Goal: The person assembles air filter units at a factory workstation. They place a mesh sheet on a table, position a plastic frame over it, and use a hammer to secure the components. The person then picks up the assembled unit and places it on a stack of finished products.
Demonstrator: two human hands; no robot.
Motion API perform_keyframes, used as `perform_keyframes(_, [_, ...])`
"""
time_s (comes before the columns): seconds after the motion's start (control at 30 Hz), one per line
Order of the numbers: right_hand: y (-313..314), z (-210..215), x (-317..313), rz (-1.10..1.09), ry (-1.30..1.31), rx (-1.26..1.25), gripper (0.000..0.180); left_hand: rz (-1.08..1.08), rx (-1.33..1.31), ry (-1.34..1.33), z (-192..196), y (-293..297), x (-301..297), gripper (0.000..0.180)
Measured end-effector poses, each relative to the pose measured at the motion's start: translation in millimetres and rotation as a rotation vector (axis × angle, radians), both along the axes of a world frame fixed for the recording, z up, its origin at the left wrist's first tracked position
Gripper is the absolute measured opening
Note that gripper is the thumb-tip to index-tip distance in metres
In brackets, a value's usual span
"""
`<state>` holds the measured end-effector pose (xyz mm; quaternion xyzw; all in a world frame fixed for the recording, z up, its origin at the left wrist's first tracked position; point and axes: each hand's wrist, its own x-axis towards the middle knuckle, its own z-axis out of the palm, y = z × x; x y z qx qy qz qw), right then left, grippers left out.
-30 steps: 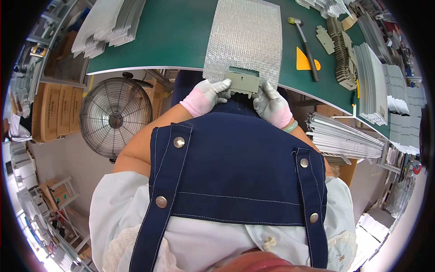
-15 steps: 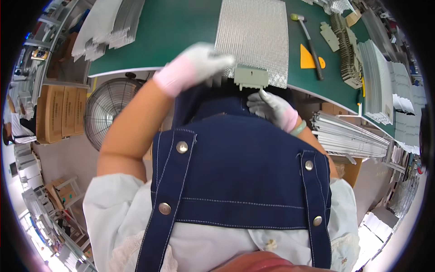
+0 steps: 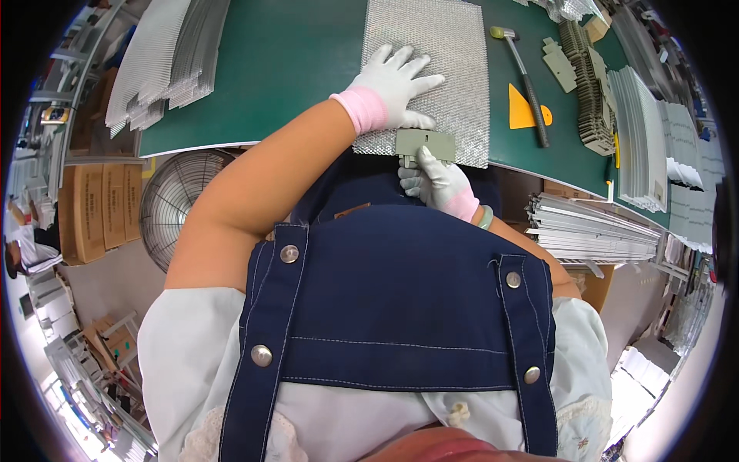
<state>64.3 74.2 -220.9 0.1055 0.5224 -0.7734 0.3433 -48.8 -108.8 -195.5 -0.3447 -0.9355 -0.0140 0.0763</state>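
The left hand (image 3: 391, 88) lies, fingers spread, on the silver mesh sheet (image 3: 456, 69). At the sheet's near edge, the right hand (image 3: 443, 182) pinches the notched grey-green plate (image 3: 437, 142) between thumb and fingers.

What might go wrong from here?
The right fingers pinch a grey-green plate near the table's near edge; if they slip, it might drop. The left fingers spread over the silvery mesh sheet; heavy pressure could perhaps dent it. The hammer lies to the sheet's right, so a wide sweep might knock it.
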Motion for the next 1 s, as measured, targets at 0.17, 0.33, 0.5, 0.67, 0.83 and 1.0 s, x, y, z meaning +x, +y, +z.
perform_keyframes(0.17, [9, -15, -6, 0.059, -0.05, -0.108, 0.05, -0.038, 0.019, -0.052, 4, -2, -5, 0.081])
perform_keyframes(0.33, [9, -12, -4, 0.034, -0.074, -0.119, 0.051, -0.19, 0.069, -0.05, 2, -22, -11, 0.079])
perform_keyframes(0.5, [6, -4, -8, 0.0, -0.035, -0.07, 0.052, -0.239, 0.08, -0.043, 7, -25, -13, 0.077])
perform_keyframes(0.67, [6, -8, -8, -0.007, -0.09, -0.055, 0.049, -0.218, 0.051, -0.004, 1, -25, -15, 0.074])
perform_keyframes(0.83, [21, 9, 5, -0.102, -0.371, -0.33, 0.039, -0.141, 0.025, -0.019, 0, -7, 20, 0.061])
perform_keyframes(1.0, [20, 28, 21, -0.167, -0.327, -0.108, 0.034, -0.143, 0.054, 0.036, -8, -3, 33, 0.057])
